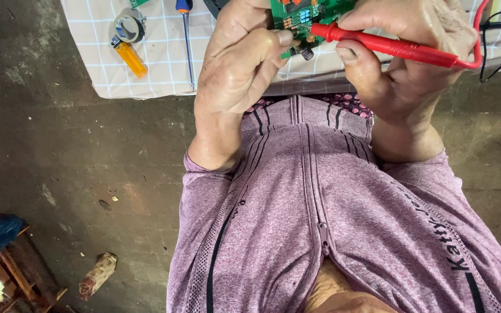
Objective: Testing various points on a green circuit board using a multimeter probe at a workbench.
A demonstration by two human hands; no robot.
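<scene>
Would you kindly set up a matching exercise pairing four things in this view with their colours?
Things:
1. test probe in the right hand
2. circuit board held by the left hand
3. lighter on the checked cloth
4. zipped jacket

Colours:
A. green
B. mauve
C. red
D. orange

Pairs: 1-C, 2-A, 3-D, 4-B

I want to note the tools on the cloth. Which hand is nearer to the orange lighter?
Left. The left hand is beside the orange lighter, apart from it, holding the green circuit board. The right hand is farther away, holding the red probe.
</scene>
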